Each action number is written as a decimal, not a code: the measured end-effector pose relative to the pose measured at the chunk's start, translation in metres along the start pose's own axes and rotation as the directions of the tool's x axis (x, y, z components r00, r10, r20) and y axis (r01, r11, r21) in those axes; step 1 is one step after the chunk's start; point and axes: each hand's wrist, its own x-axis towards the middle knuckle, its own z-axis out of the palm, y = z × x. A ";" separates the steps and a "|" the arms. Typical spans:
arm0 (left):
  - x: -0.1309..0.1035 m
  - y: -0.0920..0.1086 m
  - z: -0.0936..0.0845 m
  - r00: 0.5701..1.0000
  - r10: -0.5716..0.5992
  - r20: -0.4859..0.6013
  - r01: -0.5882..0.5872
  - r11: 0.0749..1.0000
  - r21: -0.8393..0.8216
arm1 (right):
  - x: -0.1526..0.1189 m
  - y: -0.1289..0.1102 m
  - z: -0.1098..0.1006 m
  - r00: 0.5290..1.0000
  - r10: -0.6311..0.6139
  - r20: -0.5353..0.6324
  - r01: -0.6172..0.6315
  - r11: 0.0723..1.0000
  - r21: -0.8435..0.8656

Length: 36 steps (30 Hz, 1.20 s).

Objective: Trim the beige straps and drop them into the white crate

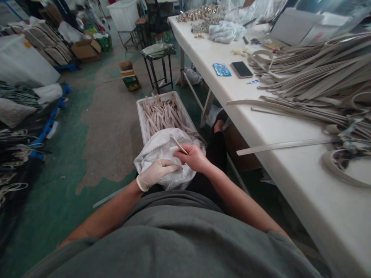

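Note:
My right hand (193, 157), bare, is closed on a narrow beige strap (178, 144), whose end sticks up past the thumb. My left hand (156, 173) wears a pale thin glove. Its fingers are pinched together just below the right hand, and whatever they grip is too small to make out. Both hands are over a white woven sack (153, 148) lying on my lap. Just beyond the sack, a white plastic crate (141, 112) on the floor holds many beige straps (165, 112).
On my right runs a long white table (290, 170) bearing a heap of long straps (319, 73), a phone (242, 70), a blue packet (222, 70), gloves (227, 33) and metal fittings (199, 15). A stool (158, 52) stands ahead. Loaded blue pallets (46, 133) line the left.

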 end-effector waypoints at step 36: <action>0.056 -0.013 0.019 0.904 -0.301 -0.303 -0.085 0.568 -0.818 | -0.056 0.046 0.032 0.925 0.296 0.238 -0.338 0.928 0.156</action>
